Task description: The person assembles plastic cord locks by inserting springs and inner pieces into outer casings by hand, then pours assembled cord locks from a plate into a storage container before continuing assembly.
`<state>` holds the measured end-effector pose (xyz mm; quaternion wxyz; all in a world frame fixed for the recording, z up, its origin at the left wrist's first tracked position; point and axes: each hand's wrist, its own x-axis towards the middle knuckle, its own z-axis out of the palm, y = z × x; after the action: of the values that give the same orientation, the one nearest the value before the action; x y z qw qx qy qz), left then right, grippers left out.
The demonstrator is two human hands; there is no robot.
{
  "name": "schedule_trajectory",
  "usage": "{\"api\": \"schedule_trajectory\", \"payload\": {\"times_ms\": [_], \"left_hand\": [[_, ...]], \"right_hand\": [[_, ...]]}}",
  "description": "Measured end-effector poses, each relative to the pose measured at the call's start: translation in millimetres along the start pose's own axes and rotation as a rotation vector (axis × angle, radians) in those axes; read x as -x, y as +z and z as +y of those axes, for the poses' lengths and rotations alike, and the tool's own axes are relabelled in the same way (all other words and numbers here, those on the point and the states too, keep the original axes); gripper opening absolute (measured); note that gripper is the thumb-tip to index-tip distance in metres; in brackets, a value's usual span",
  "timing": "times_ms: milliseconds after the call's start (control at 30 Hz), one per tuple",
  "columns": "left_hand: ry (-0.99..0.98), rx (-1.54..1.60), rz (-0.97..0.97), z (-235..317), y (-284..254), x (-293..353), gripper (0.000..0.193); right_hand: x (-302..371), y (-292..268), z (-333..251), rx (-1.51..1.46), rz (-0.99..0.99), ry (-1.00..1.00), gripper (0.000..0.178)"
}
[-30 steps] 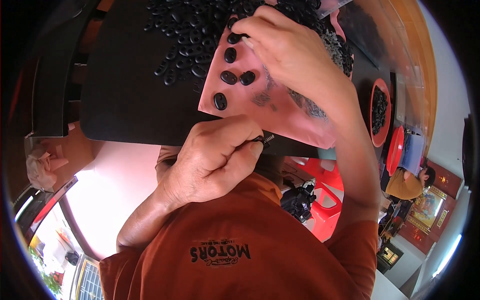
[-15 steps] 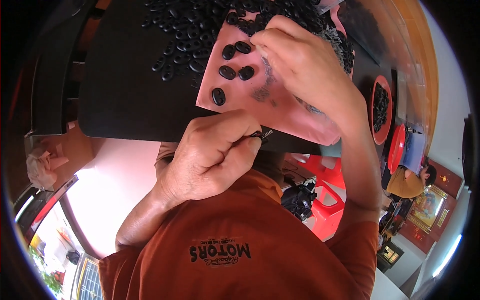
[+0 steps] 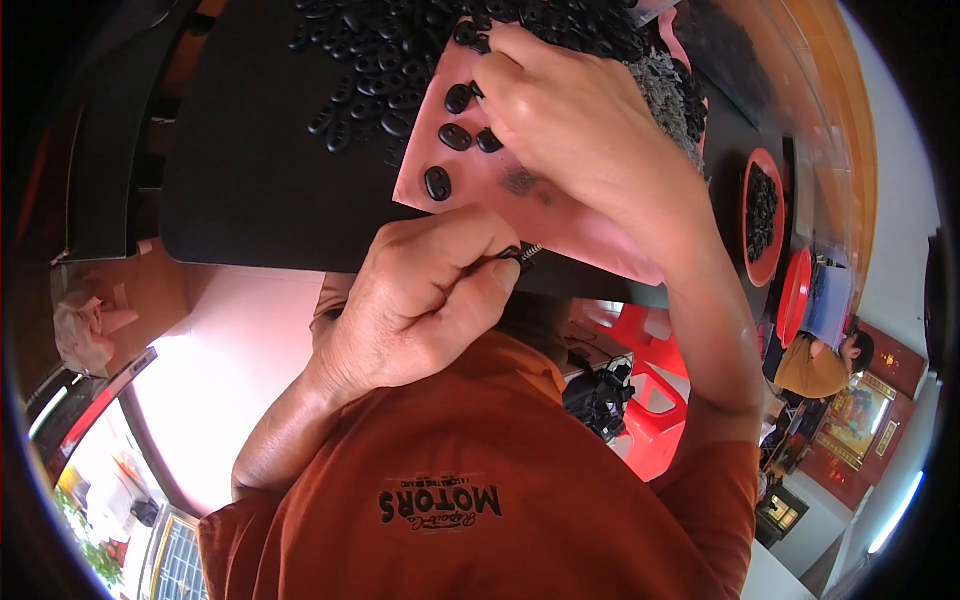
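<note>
My left hand (image 3: 425, 300) is closed in front of the table edge. Between its thumb and index finger is a small black plastic piece (image 3: 510, 254), with a metal spring (image 3: 533, 252) sticking out to the right. Over the pink sheet (image 3: 590, 245) my right hand (image 3: 570, 110) is curled, its fingertips bent down beside the black pieces at the sheet's far left. What those fingers hold, if anything, is hidden. Several black oval two-hole pieces (image 3: 455, 137) lie on the sheet left of this hand, one partly covered by it.
A large heap of black oval pieces (image 3: 385, 75) spreads over the dark table (image 3: 250, 200). Small grey springs (image 3: 660, 95) are piled right of my right hand. Farther right stands a pink bowl (image 3: 762, 270) of black parts. Red stools (image 3: 655, 415) and another person (image 3: 815, 365) are beyond.
My right hand has moved away from me and slightly left, to the black pieces at the sheet's far left. My left hand has risen slightly, still holding the black piece with its spring.
</note>
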<state>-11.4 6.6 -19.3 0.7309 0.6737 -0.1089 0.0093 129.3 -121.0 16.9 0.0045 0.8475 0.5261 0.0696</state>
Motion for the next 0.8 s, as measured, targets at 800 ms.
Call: {"api": "schedule_trajectory", "payload": {"times_ms": [800], "left_hand": [[-0.164,0.097,0.030,3.4,0.5,1.3,0.014]], "right_hand": [[54.8,-21.8,-3.5,-1.469,-0.001,0.413,0.015]]}}
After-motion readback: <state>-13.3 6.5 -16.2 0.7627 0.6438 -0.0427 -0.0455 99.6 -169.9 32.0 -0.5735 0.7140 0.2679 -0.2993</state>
